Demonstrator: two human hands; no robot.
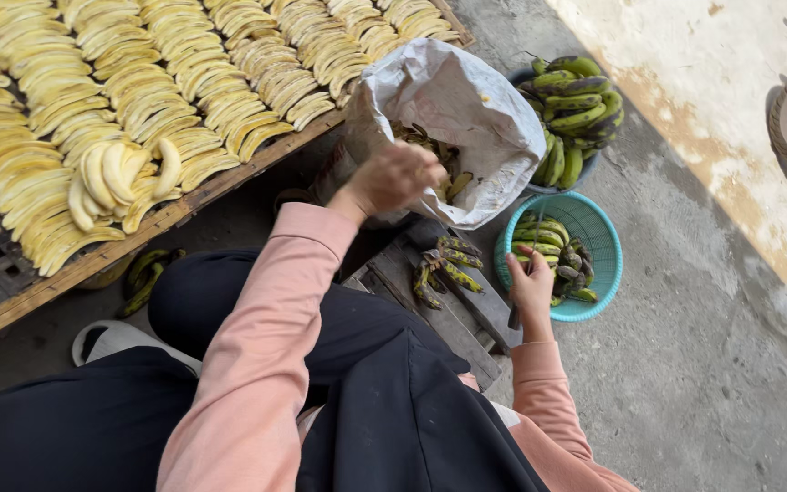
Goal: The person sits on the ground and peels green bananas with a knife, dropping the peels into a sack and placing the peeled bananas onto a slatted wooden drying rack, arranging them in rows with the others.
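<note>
Bananas (553, 258), green and black-blotched, lie in the round teal plastic basket (601, 239) on the concrete by my right knee. My right hand (531, 287) rests at its rim, closed around a thin dark knife handle. On the rough wooden board (453, 319) between my knees sits a small heap of dark peels (444, 266). My left hand (393, 178) reaches up into the crumpled white sack (466, 105), fingers curled; whether it grips anything I cannot tell. Beyond, another basket (585, 164) holds unpeeled green fruit, and smooth yellow peeled bananas (138, 82) line the slatted drying rack (93, 260).
</note>
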